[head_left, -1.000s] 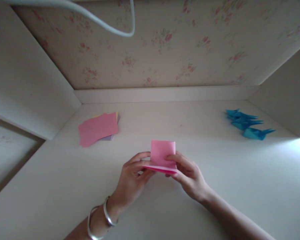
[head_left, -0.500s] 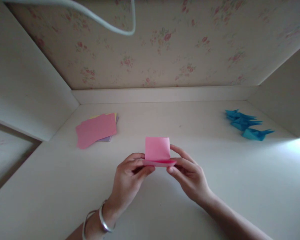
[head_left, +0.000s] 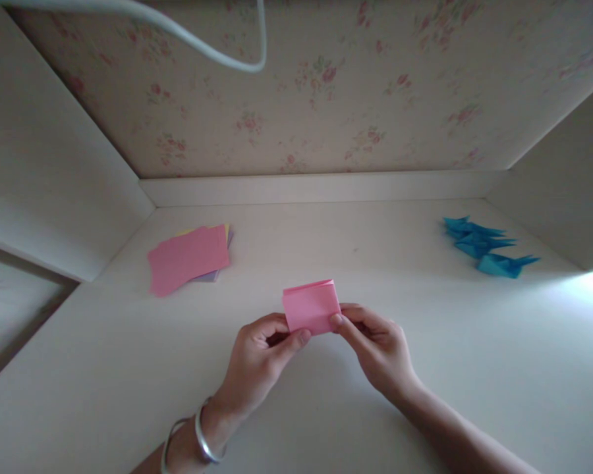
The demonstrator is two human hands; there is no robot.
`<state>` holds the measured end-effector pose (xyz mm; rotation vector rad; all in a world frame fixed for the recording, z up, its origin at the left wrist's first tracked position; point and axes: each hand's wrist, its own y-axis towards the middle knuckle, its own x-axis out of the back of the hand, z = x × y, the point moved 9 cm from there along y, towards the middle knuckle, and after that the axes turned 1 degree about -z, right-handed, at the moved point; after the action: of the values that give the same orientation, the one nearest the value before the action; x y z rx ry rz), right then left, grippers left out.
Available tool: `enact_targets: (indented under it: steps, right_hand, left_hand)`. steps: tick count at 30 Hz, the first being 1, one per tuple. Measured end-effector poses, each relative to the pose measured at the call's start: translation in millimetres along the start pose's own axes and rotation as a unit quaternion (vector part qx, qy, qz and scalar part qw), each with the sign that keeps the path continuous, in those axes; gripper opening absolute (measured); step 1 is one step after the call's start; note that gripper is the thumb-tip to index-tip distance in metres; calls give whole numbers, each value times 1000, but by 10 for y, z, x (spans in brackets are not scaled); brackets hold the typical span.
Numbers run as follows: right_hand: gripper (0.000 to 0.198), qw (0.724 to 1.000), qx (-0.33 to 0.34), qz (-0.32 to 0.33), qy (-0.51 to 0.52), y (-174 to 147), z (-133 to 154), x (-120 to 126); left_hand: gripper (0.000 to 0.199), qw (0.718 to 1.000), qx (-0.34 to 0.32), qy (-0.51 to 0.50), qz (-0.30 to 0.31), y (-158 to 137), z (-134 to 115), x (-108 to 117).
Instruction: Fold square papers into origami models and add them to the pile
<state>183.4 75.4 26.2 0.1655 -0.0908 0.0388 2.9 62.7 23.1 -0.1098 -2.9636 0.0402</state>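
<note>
Over the middle of the white worktop (head_left: pixel 425 368), two bare hands hold one small pink paper (head_left: pixel 311 307) that is folded in half. The fold runs along the far edge, and the two loose edges point back at the person. The left hand (head_left: pixel 257 362) pinches the near left corner between thumb and fingers. The right hand (head_left: pixel 375 345) pinches the near right corner the same way. So both grips are closed on the pink paper, and it sits just above the worktop, maybe touching it; I cannot tell which

I think the step in hand is the first fold: the paper is doubled over and the edges are being lined up. The next move calls for flat, even pressing along the fold, with the corners kept matched so the layers do not slip apart

Far to the left lies a stack of colored papers (head_left: pixel 190 259) with a pink sheet on top and yellow and purple ones peeking out under it. Far to the right sit some blue folded paper shapes (head_left: pixel 487 248), close together. A silver bangle (head_left: pixel 205 438) is on the left wrist
</note>
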Motion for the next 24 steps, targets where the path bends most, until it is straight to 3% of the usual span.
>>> enact_targets:
  steps: [10,19,24]
  right_hand:
    - [19,997,-44,-51,47,-1,-134,36]
    - [33,992,-107,-3,62,41,-184,-35]
    - [35,991,-126,37,19,43,-187,-98]
  left_hand:
    - [35,998,59,-1,-32,0,140,57]
    - [41,996,52,-43,-53,5,190,77]
    - [33,997,53,-48,-8,-8,184,-11]
